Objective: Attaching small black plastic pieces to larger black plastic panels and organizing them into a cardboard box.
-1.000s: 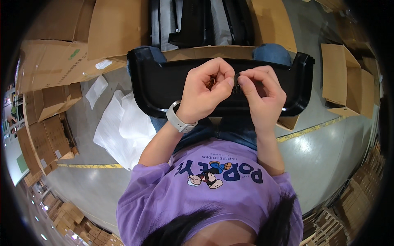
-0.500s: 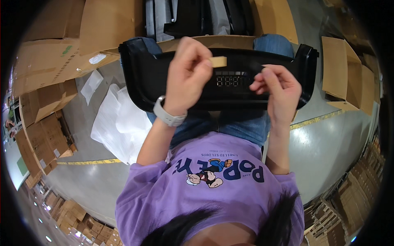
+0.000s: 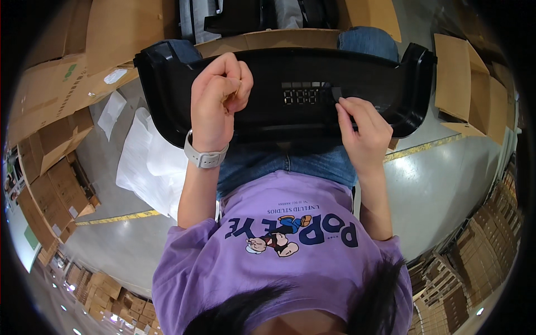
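**Two hands on a black plastic panel**

Two hands work over a wide black panel that lies across the person's lap. The left hand is curled into a loose fist above the panel's left half, fingers folded in and thumb pressed against them; a small tan scrap shows between thumb and forefinger, too little of it visible to say what it is. A pale grey watch circles that wrist. The right hand rests on the panel's right half, its fingertips pinched together on a small dark tab just beside the segmented display window in the panel's middle. Whether those fingers actually grip the tab or only press on it cannot be told.

The panel is glossy, long and shallow, with raised ends curving up at both sides; its near edge sits over the blue jeans. Below it comes a purple T-shirt with a cartoon print.

Beyond the panel's far edge stands an open cardboard box with black and grey parts inside. To the left, white plastic bags lie on the grey floor, which carries a yellow line. Flattened and stacked cardboard cartons ring the space on both sides.
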A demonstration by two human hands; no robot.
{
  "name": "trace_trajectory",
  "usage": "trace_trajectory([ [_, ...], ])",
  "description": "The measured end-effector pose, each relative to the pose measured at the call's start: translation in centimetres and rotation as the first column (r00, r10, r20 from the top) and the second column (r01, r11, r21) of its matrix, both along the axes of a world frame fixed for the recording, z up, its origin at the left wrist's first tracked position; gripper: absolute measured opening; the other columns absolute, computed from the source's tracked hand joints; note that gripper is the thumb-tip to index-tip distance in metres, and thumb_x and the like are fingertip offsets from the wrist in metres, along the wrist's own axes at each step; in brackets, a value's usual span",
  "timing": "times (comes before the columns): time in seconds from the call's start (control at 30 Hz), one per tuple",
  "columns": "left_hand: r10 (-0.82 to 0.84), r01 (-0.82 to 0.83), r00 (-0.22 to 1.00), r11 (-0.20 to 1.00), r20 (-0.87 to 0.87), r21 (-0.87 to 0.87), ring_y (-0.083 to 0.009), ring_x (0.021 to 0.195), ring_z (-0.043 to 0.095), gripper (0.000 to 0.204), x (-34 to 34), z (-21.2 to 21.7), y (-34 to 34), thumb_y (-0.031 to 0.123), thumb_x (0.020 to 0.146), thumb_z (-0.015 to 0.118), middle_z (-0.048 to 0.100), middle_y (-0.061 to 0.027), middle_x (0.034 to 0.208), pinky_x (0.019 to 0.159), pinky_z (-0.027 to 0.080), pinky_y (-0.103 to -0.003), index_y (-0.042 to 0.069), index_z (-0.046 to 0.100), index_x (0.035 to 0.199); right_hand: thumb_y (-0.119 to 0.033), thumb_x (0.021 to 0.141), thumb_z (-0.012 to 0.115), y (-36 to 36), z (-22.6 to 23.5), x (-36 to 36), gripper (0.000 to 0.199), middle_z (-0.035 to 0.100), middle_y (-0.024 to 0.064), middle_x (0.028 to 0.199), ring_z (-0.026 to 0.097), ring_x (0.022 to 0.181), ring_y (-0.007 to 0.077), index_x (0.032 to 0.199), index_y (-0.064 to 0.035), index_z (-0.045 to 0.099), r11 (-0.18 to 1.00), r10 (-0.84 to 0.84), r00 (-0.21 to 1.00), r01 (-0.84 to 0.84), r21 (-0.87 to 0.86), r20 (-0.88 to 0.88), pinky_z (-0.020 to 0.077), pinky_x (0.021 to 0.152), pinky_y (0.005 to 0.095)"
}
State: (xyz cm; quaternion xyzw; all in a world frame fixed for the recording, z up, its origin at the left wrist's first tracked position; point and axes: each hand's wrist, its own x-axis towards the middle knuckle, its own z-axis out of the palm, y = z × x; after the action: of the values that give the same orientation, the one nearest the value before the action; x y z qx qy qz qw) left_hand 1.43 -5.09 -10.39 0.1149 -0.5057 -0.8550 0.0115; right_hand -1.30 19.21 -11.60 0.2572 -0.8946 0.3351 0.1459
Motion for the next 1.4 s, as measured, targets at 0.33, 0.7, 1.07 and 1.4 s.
trace_trajectory([
  [0.33, -0.08, 0.073, 0.989, 0.995, 0.122, 0.064, -0.0047, 0.046, 0.024, 0.018, -0.3, -0.5, -0.1, 0.013, 0.079, 0.044, 0.037, 0.0013, 0.057, 0.041, 0.021, -0.02, 0.012, 0.033, 0.065, 0.003, 0.072, 0.07, 0.0, -0.2, 0.0, 0.011, 0.066, 0.0103, 0.079, 0.064, 0.066, 0.0216, 0.081, 0.0001, 0.065, 0.998, 0.044, 0.999, -0.044, 0.049, -0.007, 0.0502, 0.057, 0.0254],
  [0.7, -0.099, 0.088, 0.982, 0.994, 0.161, 0.071, -0.0042, 0.045, 0.024, 0.024, 0.5, -0.7, 0.2, 0.015, 0.084, 0.045, 0.033, 0.0034, 0.055, 0.041, 0.019, -0.02, 0.012, 0.033, 0.064, -0.003, 0.071, 0.07, 0.1, -0.3, 0.6, 0.009, 0.061, 0.0053, 0.075, 0.061, 0.064, 0.0207, 0.078, -0.0039, 0.065, 0.99, 0.063, 0.997, -0.068, 0.12, 0.045, 0.0498, 0.056, 0.0281],
  [1.07, -0.13, 0.185, 0.979, 0.889, 0.156, -0.418, -0.0022, 0.047, 0.033, 0.024, -0.5, 2.8, 0.2, 0.022, 0.095, 0.048, 0.041, 0.005, 0.054, 0.044, 0.025, -0.019, 0.002, 0.059, 0.085, -0.021, 0.076, 0.069, 2.6, 3.6, -2.3, 0.026, 0.061, 0.0081, 0.079, 0.06, 0.068, 0.0233, 0.098, -0.0064, 0.067, 0.887, 0.175, 0.94, -0.28, 0.368, 0.294, 0.0486, 0.061, 0.0333],
  [1.4, -0.672, 0.108, 0.735, -0.015, 0.09, -0.994, -0.029, 0.069, 0.06, 0.035, 4.4, 1.2, -1.4, 0.042, 0.075, 0.069, 0.057, -0.0081, 0.073, 0.057, 0.048, -0.039, 0.009, 0.058, 0.077, -0.034, 0.06, 0.078, 4.2, 4.9, -0.2, 0.053, 0.054, 0.0068, 0.077, 0.056, 0.074, 0.0247, 0.106, -0.0116, 0.064, 0.795, 0.392, 0.876, -0.476, 0.376, 0.281, 0.0484, 0.061, 0.0357],
])
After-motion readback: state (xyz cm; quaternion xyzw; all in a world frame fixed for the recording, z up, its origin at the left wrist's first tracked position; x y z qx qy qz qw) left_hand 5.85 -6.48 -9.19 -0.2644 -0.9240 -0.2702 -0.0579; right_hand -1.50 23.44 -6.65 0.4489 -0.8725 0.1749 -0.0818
